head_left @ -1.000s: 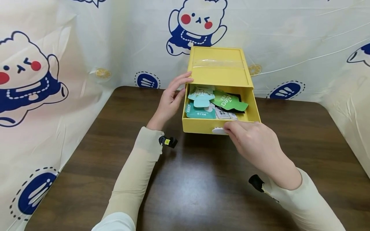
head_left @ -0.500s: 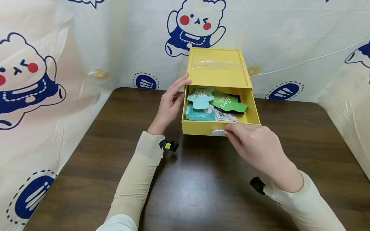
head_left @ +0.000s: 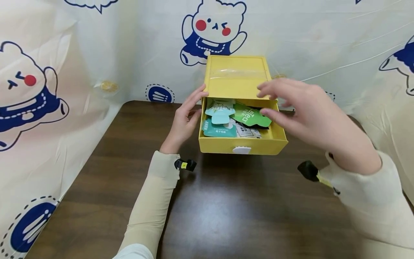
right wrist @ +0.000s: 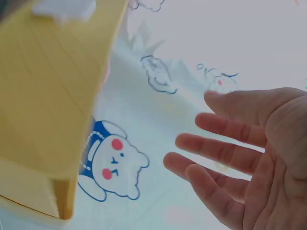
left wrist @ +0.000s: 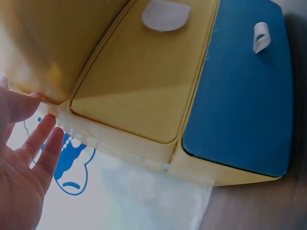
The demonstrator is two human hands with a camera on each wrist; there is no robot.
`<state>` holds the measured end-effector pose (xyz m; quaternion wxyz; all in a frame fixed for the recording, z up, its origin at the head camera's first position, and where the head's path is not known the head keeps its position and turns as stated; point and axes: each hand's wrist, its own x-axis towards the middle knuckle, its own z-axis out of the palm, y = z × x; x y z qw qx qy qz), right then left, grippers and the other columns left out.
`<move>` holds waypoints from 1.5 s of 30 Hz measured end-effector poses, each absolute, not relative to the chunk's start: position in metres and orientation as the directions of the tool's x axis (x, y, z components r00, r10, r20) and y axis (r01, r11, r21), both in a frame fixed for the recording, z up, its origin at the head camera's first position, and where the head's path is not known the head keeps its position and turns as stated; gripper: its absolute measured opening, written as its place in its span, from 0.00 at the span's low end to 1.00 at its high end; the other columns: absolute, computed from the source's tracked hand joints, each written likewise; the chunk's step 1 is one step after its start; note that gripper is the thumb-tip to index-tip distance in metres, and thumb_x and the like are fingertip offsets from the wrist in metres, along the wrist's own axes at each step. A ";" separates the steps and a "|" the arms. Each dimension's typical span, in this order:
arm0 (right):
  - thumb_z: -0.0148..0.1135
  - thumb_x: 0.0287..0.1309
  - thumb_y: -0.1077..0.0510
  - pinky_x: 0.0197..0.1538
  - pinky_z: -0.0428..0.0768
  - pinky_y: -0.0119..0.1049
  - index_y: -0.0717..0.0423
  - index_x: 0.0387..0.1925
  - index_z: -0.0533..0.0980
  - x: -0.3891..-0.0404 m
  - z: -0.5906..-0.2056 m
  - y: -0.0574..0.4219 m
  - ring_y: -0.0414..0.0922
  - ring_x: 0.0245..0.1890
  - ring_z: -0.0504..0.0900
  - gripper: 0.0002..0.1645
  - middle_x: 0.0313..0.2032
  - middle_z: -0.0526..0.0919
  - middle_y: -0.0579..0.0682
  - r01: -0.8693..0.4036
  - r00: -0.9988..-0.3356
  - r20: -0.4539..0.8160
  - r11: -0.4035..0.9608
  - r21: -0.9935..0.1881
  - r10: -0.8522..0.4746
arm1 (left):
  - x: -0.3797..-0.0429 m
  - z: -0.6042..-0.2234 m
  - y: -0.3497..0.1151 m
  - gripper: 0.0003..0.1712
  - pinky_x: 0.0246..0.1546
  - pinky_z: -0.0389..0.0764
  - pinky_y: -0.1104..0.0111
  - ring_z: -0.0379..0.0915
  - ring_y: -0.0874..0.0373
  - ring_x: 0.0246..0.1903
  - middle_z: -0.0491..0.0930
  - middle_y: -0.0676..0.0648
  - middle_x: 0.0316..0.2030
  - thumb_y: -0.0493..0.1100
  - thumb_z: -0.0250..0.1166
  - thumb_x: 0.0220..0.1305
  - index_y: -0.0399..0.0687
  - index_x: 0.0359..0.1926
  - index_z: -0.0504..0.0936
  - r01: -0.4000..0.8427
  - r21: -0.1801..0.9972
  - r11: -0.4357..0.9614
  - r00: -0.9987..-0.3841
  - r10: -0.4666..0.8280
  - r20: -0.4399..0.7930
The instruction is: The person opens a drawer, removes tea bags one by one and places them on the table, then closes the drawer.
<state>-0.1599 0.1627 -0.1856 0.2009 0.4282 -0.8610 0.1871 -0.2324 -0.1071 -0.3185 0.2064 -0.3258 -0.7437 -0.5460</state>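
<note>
A yellow drawer box [head_left: 237,81] stands at the back of the table with its top drawer [head_left: 213,145] pulled out. A white tab [head_left: 242,150] sits on the drawer's front. Inside lie a green packet [head_left: 249,116], a light-blue packet [head_left: 220,118], a teal packet [head_left: 220,131] and a white printed packet [head_left: 244,130]. My left hand [head_left: 182,126] rests against the box's left side, its fingers extended along the upper edge. My right hand [head_left: 304,111] hovers at the drawer's right side, fingers spread and holding nothing, as the right wrist view also shows.
Below the pulled-out drawer, the left wrist view shows a yellow drawer front [left wrist: 129,81] and a blue drawer front [left wrist: 240,100], both with white tabs. The dark wooden table [head_left: 226,208] extends toward me. A printed curtain [head_left: 155,43] hangs directly behind the box.
My right hand has let go of the drawer's white tab and risen up and to the right over the drawer. The left hand stays at the box; the drawer remains pulled out.
</note>
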 end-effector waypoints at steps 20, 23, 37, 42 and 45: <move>0.61 0.56 0.59 0.48 0.75 0.43 0.57 0.42 0.78 -0.237 -0.174 0.098 0.45 0.38 0.76 0.11 0.37 0.82 0.50 -0.804 -0.572 -0.070 0.575 -0.152 -0.817 | -0.232 -0.327 -0.105 0.29 0.43 0.78 0.56 0.54 0.60 0.61 0.58 0.40 0.66 0.17 0.49 0.56 0.37 0.59 0.68 0.739 0.626 0.247 -0.673 0.234 0.702; 0.64 0.54 0.54 0.47 0.74 0.41 0.55 0.42 0.79 -0.234 -0.172 0.087 0.45 0.37 0.75 0.15 0.36 0.82 0.49 -0.792 -0.588 -0.162 0.605 -0.082 -0.792 | -0.233 -0.326 -0.106 0.29 0.43 0.78 0.56 0.54 0.60 0.61 0.59 0.40 0.65 0.17 0.49 0.56 0.36 0.59 0.68 0.746 0.619 0.245 -0.665 0.233 0.709; 0.69 0.44 0.40 0.35 0.73 0.33 0.58 0.42 0.74 -0.223 -0.177 0.049 0.45 0.30 0.74 0.31 0.28 0.77 0.49 -0.720 -0.661 -0.437 0.680 0.139 -0.610 | -0.234 -0.328 -0.105 0.27 0.44 0.78 0.57 0.55 0.58 0.61 0.58 0.38 0.65 0.18 0.49 0.57 0.33 0.58 0.67 0.758 0.622 0.197 -0.653 0.232 0.721; 0.66 0.47 0.39 0.36 0.72 0.33 0.56 0.44 0.73 -0.227 -0.185 0.046 0.44 0.32 0.74 0.30 0.29 0.76 0.49 -0.702 -0.660 -0.501 0.698 0.146 -0.560 | -0.235 -0.328 -0.104 0.26 0.41 0.79 0.55 0.57 0.59 0.59 0.59 0.38 0.65 0.19 0.49 0.57 0.34 0.58 0.68 0.761 0.616 0.202 -0.648 0.235 0.724; 0.66 0.48 0.41 0.38 0.73 0.33 0.56 0.48 0.72 -0.229 -0.189 0.044 0.44 0.33 0.74 0.31 0.31 0.76 0.49 -0.707 -0.650 -0.517 0.693 0.142 -0.557 | -0.236 -0.328 -0.104 0.27 0.41 0.79 0.55 0.58 0.59 0.59 0.60 0.39 0.65 0.18 0.50 0.57 0.34 0.58 0.68 0.761 0.615 0.206 -0.649 0.229 0.726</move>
